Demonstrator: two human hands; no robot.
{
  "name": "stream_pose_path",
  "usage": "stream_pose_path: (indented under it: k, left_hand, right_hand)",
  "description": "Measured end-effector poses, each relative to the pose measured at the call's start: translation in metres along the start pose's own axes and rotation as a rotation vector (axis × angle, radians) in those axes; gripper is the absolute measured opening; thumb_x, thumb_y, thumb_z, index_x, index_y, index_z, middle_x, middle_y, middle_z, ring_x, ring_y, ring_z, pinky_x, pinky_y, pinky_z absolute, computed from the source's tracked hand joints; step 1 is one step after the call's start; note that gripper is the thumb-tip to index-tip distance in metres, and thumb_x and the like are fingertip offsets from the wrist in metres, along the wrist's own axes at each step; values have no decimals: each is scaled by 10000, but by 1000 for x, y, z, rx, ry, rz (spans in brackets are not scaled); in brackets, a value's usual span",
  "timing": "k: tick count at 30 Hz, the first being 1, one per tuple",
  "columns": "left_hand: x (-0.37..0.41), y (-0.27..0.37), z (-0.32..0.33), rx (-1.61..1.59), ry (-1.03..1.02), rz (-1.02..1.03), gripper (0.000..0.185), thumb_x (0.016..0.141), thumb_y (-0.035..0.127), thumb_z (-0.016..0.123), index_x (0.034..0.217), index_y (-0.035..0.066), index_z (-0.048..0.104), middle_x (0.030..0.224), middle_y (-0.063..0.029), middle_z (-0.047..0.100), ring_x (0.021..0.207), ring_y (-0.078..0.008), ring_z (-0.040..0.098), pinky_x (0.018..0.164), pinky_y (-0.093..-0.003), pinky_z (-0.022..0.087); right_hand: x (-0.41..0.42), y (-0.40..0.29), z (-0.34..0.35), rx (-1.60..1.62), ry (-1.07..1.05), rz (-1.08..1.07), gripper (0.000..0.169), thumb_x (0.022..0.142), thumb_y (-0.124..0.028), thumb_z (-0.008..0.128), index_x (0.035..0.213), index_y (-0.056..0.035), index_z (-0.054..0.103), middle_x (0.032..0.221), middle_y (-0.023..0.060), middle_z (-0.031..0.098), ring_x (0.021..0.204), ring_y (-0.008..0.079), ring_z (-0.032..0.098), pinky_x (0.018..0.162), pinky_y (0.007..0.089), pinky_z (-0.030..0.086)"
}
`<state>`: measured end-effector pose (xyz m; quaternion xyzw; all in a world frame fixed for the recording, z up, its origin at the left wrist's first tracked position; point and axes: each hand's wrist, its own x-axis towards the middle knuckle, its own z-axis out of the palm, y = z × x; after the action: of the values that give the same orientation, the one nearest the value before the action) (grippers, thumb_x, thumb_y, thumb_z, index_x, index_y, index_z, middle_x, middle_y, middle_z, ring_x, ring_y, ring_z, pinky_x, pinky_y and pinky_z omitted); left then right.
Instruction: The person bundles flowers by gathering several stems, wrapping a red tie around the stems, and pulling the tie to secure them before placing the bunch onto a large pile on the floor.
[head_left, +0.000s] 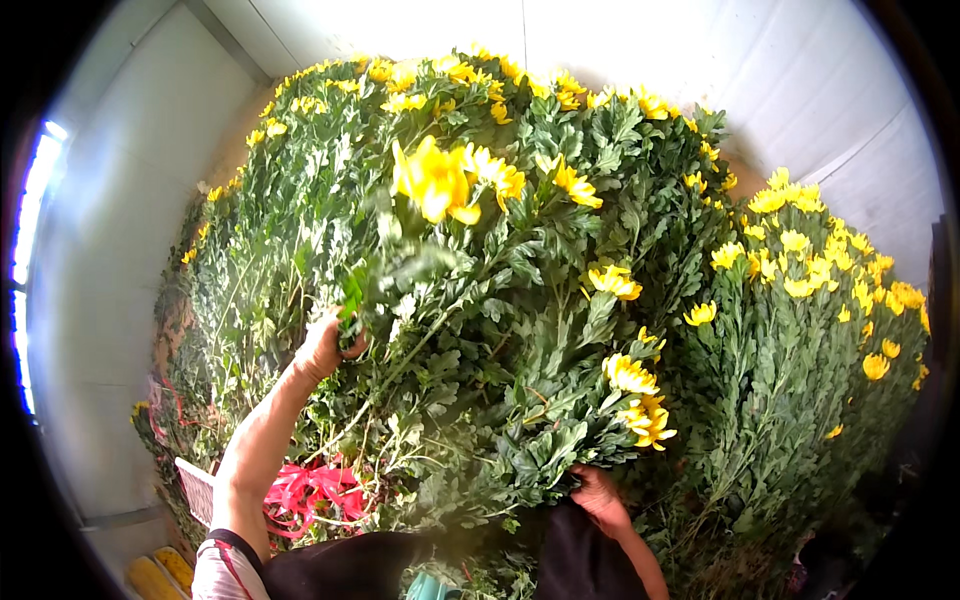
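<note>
A large pile of cut yellow chrysanthemums with leafy green stems lies before me. My left hand is closed around the leafy part of a chrysanthemum stem. One big blurred yellow bloom stands out above and to the right of it, close to the camera; it appears to top that stem. Low in the view, my right hand grips a small bunch of chrysanthemums whose yellow heads point right. The foliage hides most of its fingers.
More yellow chrysanthemums stand bundled at the right. Pink plastic ribbon lies near my left forearm, beside a pale basket. Light wall panels enclose the pile at the back and left. Yellow objects sit at lower left.
</note>
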<state>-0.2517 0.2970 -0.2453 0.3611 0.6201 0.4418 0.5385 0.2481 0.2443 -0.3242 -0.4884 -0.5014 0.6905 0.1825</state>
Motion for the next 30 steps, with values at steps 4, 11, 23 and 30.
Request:
stream_pose_path:
  k: [4, 11, 23, 30]
  left_hand:
    - [-8, -3, 9, 504, 22, 296, 231, 985, 291, 426, 903, 89, 502, 687, -27, 505, 559, -110, 468, 485, -245, 346]
    - [-11, -4, 6, -215, 23, -10, 280, 935, 182, 417, 701, 53, 500, 595, -23, 483, 483, -109, 360, 487, -271, 266]
    - [-55, 104, 88, 444, 297, 66, 260, 973, 180, 513, 1174, 49, 613, 735, -8, 618, 564, -79, 514, 516, -206, 384]
    - [-128, 95, 139, 744, -243, 75, 279, 906, 23, 598, 1183, 43, 575, 583, -72, 579, 455, -119, 509, 449, -279, 391]
  right_hand:
    - [2, 6, 2, 28, 30, -11, 304, 769, 94, 637, 1036, -45, 682, 990, 59, 698, 893, 165, 643, 800, 258, 496]
    - [5, -20, 10, 493, 127, 369, 170, 805, -104, 707, 946, -8, 694, 952, 73, 691, 858, 155, 630, 811, 270, 488]
    - [32, -33, 12, -1, -141, 74, 345, 882, -131, 660, 1204, -15, 619, 1147, 62, 661, 1048, 160, 611, 923, 268, 464]
    - [62, -73, 38, 949, 27, 298, 236, 839, -150, 675, 1036, -22, 643, 989, 63, 649, 849, 157, 622, 773, 310, 507]
